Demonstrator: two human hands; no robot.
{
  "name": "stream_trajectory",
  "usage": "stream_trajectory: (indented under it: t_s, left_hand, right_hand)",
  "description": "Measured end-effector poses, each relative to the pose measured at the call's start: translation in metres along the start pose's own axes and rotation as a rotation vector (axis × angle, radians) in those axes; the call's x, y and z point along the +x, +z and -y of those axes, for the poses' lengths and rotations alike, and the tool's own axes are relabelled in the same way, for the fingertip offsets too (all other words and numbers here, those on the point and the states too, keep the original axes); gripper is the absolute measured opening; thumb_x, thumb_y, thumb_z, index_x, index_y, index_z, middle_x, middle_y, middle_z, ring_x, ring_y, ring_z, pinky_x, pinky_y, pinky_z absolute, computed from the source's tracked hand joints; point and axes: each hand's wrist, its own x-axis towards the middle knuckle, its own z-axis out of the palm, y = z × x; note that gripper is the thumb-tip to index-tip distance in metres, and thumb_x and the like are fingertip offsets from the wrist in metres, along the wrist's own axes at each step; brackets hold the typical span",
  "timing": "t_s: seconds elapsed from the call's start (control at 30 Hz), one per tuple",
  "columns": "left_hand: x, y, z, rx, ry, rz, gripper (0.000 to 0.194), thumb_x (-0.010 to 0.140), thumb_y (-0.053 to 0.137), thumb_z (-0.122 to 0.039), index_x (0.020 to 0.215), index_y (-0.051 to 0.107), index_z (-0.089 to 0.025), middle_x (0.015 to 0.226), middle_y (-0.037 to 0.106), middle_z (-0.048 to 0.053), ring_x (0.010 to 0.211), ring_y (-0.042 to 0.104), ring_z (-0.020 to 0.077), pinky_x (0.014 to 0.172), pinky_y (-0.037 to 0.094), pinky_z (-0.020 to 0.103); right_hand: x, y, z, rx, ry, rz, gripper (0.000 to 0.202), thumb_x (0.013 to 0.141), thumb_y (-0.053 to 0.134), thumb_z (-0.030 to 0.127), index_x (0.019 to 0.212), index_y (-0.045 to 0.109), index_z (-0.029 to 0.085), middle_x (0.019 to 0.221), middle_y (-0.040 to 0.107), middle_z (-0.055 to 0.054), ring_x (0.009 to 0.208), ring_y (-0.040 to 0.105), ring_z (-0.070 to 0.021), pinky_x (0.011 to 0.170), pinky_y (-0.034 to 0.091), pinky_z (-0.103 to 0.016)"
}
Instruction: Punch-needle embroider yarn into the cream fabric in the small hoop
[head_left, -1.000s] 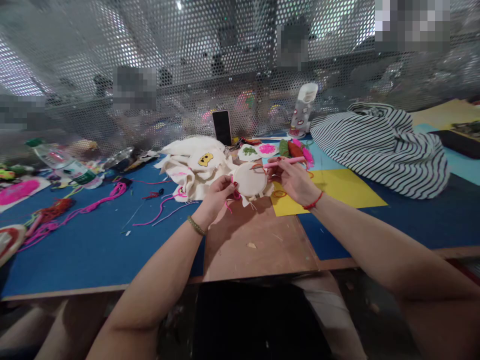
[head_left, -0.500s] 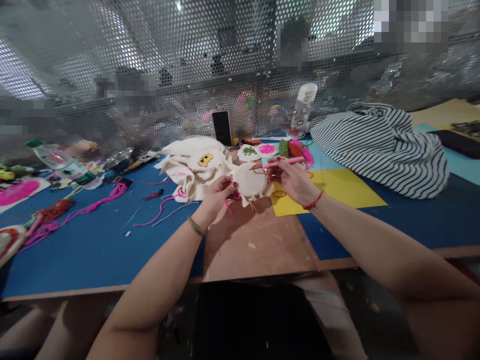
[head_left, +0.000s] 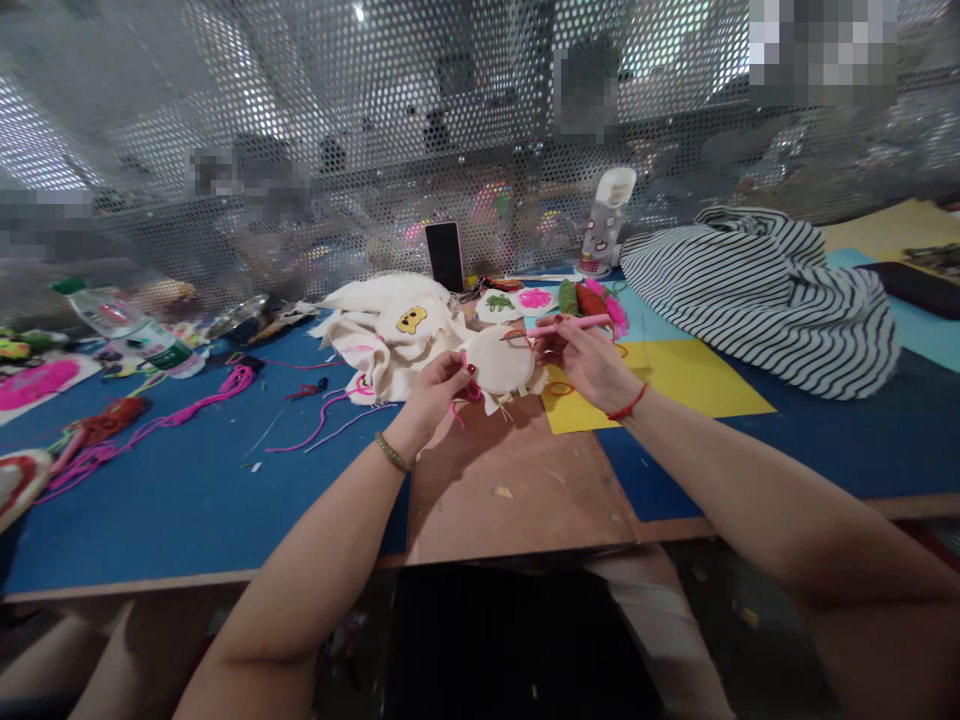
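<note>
My left hand is closed on the left rim of a round embroidery hoop with cream cloth stretched in it. Pink yarn shows beside its thumb. In my right hand is a pink-handled punch needle, gripped like a pen. Its thin tip points left over the upper part of the cloth; whether it touches the cloth I cannot tell. Orange yarn loops below my right hand, over a yellow sheet. Behind the hoop lies bunched cream fabric with a yellow stitched figure.
A phone leans on the perforated metal screen. Nearby stand a patterned bottle and a striped cloth. Pink yarn and a clear plastic bottle lie on the left. Green, rust and pink yarn bundles lie behind my right hand.
</note>
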Motion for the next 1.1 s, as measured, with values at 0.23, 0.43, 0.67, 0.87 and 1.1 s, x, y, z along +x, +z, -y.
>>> stream_trajectory:
  t_s: [0.23, 0.43, 0.67, 0.87, 1.1]
  left_hand:
    - [-0.0004, 0.0004, -0.0013, 0.006, -0.007, 0.0, 0.039, 0.066, 0.083, -0.037, 0.083, 0.056, -0.015, 0.066, 0.062, -0.003, 0.055, 0.058, 0.0074, 0.059, 0.054, 0.023]
    - [0.0005, -0.0006, -0.0008, 0.007, 0.0, -0.001, 0.039, 0.065, 0.083, -0.036, 0.084, 0.057, -0.015, 0.068, 0.062, -0.003, 0.056, 0.058, 0.0074, 0.059, 0.054, 0.024]
    - [-0.0004, 0.0005, -0.0016, 0.012, -0.004, -0.004, 0.034, 0.07, 0.081, -0.034, 0.084, 0.056, -0.015, 0.068, 0.061, -0.003, 0.056, 0.058, 0.0075, 0.06, 0.054, 0.024]
    - [-0.0005, 0.0018, -0.0021, 0.019, -0.012, -0.011, 0.035, 0.068, 0.081, -0.035, 0.082, 0.055, -0.015, 0.067, 0.061, -0.003, 0.056, 0.057, 0.0074, 0.06, 0.054, 0.024]
    - [-0.0005, 0.0005, -0.0038, 0.102, -0.066, 0.004, 0.026, 0.074, 0.076, -0.027, 0.083, 0.055, -0.015, 0.062, 0.063, -0.001, 0.053, 0.061, 0.0102, 0.054, 0.051, 0.022]
  right_hand:
    - [-0.0004, 0.0011, 0.0009, 0.02, 0.0, -0.004, 0.028, 0.076, 0.073, 0.047, 0.084, 0.066, 0.022, 0.076, 0.069, -0.002, 0.067, 0.061, -0.0139, 0.061, 0.05, -0.027]
    - [-0.0002, 0.0014, 0.0015, 0.037, 0.007, -0.005, 0.029, 0.073, 0.076, 0.048, 0.081, 0.067, 0.022, 0.076, 0.07, -0.001, 0.066, 0.061, -0.0132, 0.06, 0.05, -0.026]
    - [-0.0006, 0.001, 0.0005, 0.001, -0.002, -0.003, 0.029, 0.077, 0.073, 0.05, 0.083, 0.066, 0.023, 0.076, 0.07, -0.001, 0.07, 0.062, -0.0137, 0.062, 0.05, -0.026]
    - [-0.001, 0.0011, 0.0011, 0.004, 0.006, -0.012, 0.028, 0.076, 0.073, 0.049, 0.083, 0.067, 0.022, 0.08, 0.071, -0.002, 0.07, 0.062, -0.014, 0.062, 0.051, -0.027]
    - [-0.0002, -0.0009, 0.0003, -0.012, 0.039, 0.028, 0.031, 0.074, 0.075, 0.051, 0.078, 0.069, 0.021, 0.071, 0.07, -0.002, 0.065, 0.061, -0.0131, 0.059, 0.05, -0.026]
